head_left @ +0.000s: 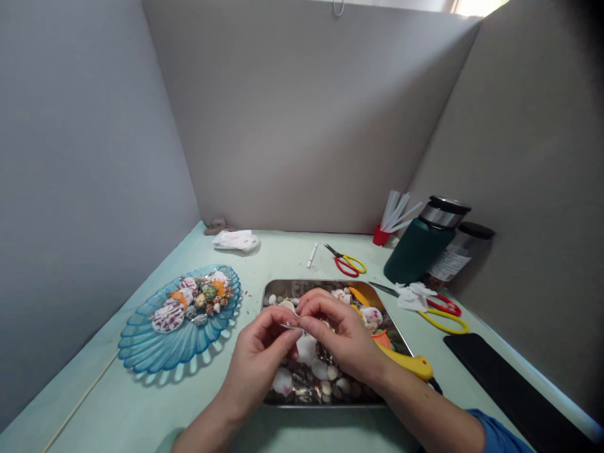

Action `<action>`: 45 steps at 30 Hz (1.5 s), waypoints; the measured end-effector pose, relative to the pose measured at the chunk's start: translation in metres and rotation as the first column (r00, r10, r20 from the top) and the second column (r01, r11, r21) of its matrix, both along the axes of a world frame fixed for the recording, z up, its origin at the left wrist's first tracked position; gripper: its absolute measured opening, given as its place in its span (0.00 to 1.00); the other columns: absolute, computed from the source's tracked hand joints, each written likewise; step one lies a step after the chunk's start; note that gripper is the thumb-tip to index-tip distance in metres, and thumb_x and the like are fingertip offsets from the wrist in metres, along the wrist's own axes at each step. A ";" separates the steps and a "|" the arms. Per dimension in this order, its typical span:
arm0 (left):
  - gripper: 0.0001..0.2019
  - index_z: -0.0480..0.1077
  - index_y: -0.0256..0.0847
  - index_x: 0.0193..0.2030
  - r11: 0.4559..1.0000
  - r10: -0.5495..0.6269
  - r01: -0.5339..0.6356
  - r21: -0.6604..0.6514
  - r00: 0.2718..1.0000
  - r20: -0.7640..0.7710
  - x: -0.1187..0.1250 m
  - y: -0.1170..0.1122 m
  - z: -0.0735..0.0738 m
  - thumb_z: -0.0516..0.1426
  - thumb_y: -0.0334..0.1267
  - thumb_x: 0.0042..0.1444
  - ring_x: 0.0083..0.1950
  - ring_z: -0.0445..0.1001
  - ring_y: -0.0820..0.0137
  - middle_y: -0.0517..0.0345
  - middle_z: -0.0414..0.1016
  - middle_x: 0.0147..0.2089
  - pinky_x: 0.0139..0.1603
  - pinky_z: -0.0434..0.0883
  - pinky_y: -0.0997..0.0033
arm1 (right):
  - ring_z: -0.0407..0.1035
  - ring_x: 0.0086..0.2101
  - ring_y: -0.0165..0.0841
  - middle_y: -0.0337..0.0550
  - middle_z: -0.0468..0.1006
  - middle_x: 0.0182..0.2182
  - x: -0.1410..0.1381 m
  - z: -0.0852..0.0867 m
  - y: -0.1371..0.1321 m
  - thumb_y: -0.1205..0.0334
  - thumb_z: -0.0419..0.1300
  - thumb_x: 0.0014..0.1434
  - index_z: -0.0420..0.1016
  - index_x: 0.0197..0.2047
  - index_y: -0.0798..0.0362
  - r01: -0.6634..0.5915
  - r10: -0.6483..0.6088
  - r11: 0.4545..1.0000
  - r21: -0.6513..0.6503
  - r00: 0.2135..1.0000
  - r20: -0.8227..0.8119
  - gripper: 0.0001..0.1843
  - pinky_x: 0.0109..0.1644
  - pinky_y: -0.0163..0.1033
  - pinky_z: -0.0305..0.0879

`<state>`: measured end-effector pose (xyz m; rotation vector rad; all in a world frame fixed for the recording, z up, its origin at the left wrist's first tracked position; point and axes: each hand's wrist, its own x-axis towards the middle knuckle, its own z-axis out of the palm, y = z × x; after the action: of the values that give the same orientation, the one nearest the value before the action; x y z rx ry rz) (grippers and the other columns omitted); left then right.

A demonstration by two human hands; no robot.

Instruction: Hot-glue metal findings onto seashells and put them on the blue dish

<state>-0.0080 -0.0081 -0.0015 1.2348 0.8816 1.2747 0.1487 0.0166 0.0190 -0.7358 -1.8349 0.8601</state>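
Over a metal tray full of shells, my left hand and my right hand meet fingertip to fingertip. Both are closed in a pinch on a small, thin, silvery piece, too small to name and mostly hidden by the fingers. White shells, small snail-like shells and orange pieces lie in the tray below. Partly behind my right forearm, a yellow tool handle with a black end rests across the tray's right edge.
On the left, a blue scalloped dish holds sorted shells. Behind the tray lie red-and-yellow scissors and a white marker-like stick. At right stand a red cup of white sticks, a green bottle, more scissors and a black slab.
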 end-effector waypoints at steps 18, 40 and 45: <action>0.04 0.68 0.40 0.33 1.000 0.030 -0.030 0.002 1.000 0.007 -0.001 0.000 0.000 0.60 0.34 0.51 0.29 0.71 0.75 0.62 0.70 0.33 0.32 0.68 0.75 | 0.67 0.41 0.33 0.43 0.71 0.37 0.000 -0.001 0.001 0.65 0.57 0.60 0.69 0.29 0.53 -0.028 0.028 0.998 -0.050 1.000 -0.013 0.07 0.46 0.39 0.63; 0.03 0.65 0.42 0.39 0.985 -0.095 0.101 0.140 0.994 -0.047 -0.008 0.001 -0.003 0.55 0.36 0.58 0.44 0.64 0.67 0.57 0.64 0.41 0.44 0.63 0.71 | 0.63 0.30 0.30 0.37 0.67 0.27 -0.002 0.000 0.000 0.63 0.58 0.58 0.65 0.25 0.53 0.035 -0.030 0.998 -0.050 0.995 0.093 0.11 0.36 0.35 0.60; 0.04 0.65 0.43 0.40 0.983 -0.103 0.110 0.146 0.993 -0.055 -0.008 0.001 -0.004 0.55 0.35 0.58 0.44 0.63 0.69 0.58 0.64 0.41 0.43 0.63 0.72 | 0.63 0.30 0.30 0.37 0.66 0.26 -0.001 -0.001 0.003 0.63 0.58 0.58 0.65 0.25 0.53 0.000 0.007 0.995 -0.100 0.997 0.078 0.11 0.35 0.35 0.60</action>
<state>-0.0164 -0.0072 -0.0057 1.4165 0.7539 1.2471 0.1477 0.0194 0.0179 -0.8401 -1.8731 0.9429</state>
